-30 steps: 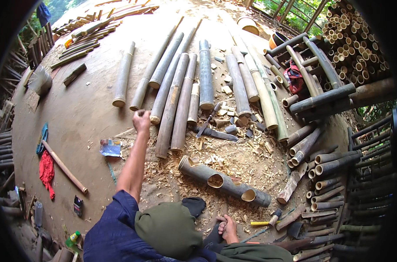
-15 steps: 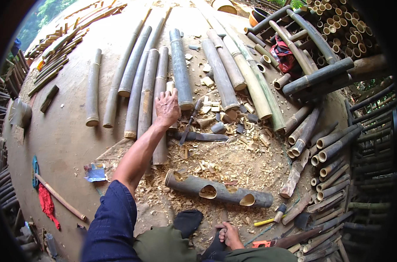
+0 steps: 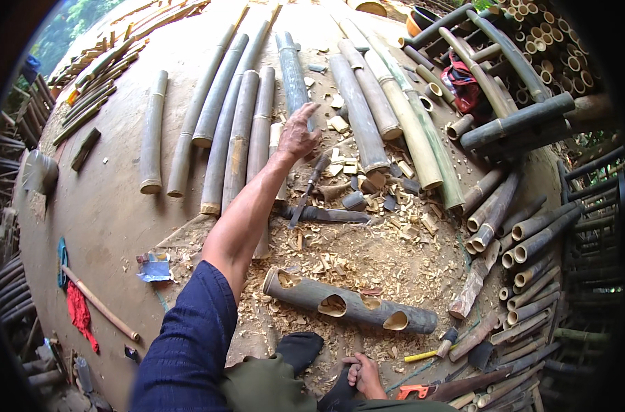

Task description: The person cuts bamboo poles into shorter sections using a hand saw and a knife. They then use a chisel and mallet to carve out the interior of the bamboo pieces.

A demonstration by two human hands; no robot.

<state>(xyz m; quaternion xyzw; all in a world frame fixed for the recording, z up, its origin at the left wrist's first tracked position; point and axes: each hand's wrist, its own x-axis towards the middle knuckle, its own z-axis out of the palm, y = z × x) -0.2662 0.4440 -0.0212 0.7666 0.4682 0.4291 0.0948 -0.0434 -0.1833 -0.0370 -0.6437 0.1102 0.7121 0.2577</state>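
My left arm reaches forward, and my left hand is wrapped over the near end of a grey-green bamboo tube. That end is hidden under the hand. Just right of the hand, a chisel with a dark handle lies among wood chips, beside a dark-bladed knife. Low in front of me, my right hand is closed near my lap; what it holds, if anything, is hidden. Between my hands lies a bamboo tube with several holes cut in it.
Several long bamboo tubes lie side by side on the ground. Wood chips cover the ground before me. At right are a bamboo bench, stacked bamboo pieces, a mallet and an orange-handled saw. A red cloth lies left.
My left hand has moved right and farther away, from beside the grey-green tube onto its near end. That tube has shifted slightly away from me. My right hand stays low near my lap.
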